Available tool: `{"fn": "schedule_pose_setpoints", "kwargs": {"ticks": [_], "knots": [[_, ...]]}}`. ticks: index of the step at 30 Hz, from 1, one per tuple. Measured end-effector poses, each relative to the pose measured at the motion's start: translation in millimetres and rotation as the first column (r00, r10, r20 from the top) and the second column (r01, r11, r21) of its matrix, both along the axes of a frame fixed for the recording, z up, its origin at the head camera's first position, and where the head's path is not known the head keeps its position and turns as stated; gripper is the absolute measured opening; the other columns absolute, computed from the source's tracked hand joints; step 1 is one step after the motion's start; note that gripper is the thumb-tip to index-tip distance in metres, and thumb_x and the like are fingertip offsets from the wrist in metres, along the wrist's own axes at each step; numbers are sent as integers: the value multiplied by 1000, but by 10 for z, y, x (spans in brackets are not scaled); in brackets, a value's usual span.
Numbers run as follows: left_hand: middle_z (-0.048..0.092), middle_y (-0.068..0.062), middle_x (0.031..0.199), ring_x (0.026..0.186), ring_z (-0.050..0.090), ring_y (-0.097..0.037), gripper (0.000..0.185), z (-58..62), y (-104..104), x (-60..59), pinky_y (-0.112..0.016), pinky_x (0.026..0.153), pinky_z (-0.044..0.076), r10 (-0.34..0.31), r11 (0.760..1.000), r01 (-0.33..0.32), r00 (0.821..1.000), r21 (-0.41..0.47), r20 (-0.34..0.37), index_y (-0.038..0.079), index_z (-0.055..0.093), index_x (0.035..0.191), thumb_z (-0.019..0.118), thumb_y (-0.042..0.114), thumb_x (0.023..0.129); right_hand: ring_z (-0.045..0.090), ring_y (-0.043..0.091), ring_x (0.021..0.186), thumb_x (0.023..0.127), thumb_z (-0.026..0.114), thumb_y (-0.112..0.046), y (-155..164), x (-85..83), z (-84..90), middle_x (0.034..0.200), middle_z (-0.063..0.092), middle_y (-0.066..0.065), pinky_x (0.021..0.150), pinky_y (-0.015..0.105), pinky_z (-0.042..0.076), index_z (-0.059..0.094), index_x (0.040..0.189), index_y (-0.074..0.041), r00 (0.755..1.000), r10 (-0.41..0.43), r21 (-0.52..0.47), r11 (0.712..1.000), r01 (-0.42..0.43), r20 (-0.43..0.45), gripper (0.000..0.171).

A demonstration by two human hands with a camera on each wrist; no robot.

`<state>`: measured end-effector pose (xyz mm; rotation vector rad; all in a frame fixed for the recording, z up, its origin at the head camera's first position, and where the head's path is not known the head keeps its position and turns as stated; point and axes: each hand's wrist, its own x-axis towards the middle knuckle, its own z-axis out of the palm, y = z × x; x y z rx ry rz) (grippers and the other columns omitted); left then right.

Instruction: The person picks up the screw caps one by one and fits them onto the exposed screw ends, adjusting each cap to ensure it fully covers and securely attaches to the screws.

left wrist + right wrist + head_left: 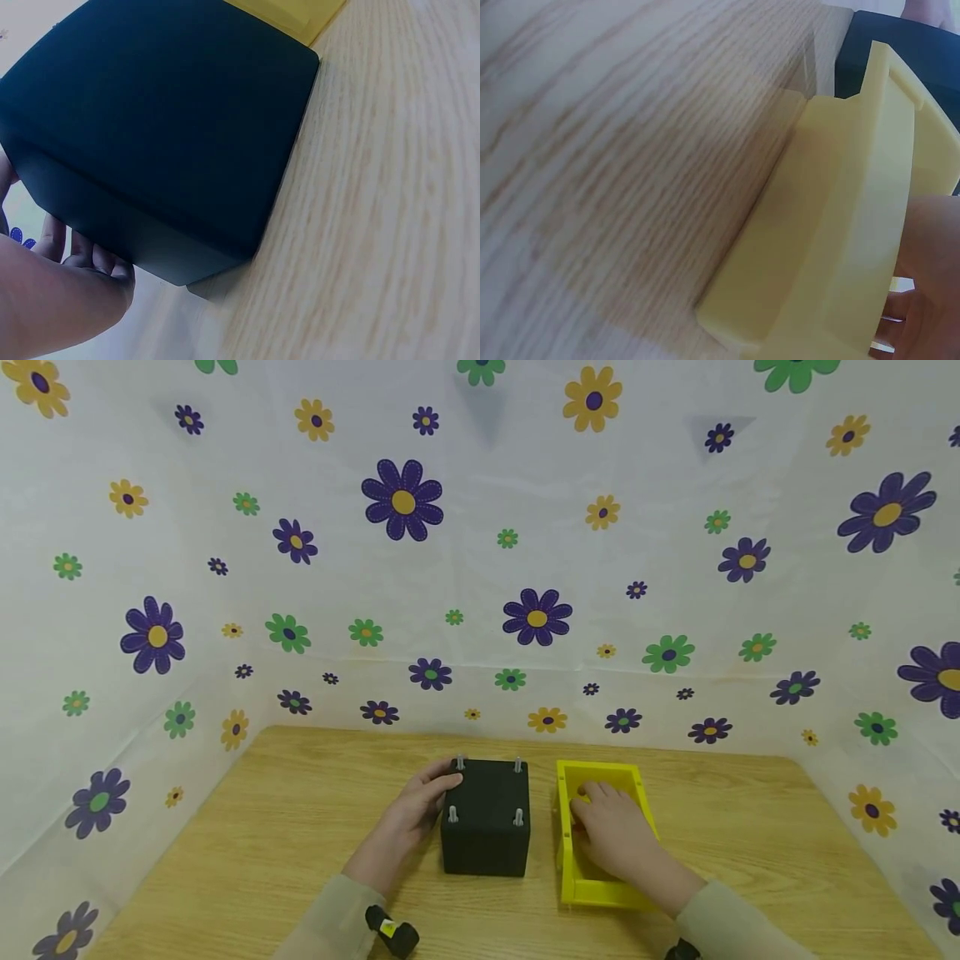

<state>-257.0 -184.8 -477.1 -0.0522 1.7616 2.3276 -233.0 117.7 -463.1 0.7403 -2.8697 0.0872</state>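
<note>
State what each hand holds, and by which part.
Left hand: the studded black block, by its left side. Right hand: in the yellow bin; its hold cannot be told.

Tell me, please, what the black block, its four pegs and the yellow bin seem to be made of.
Black block: probably matte plastic; its faces look smooth and dull. Pegs: likely metal, from their silvery-grey look, but too small to be sure. Yellow bin: likely satin plastic; its colour is even throughout.

Booth-like workspace, flowered sheeting (465, 568) around a wood-grain table (285, 827)
</note>
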Motion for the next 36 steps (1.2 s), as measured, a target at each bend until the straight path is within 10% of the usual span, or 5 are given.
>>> {"fn": "schedule_pose_setpoints", "kwargs": {"ticks": [36], "knots": [[75, 13, 107, 99, 72, -2, 53, -33, -5, -22, -19, 93, 55, -9, 1000, 9, 1000, 24, -8, -2, 50, 154, 60, 6, 102, 64, 35, 119, 89, 83, -12, 42, 88, 264, 128, 68, 15, 104, 53, 56, 67, 90, -11, 997, 46, 24, 999, -45, -56, 17]]}}
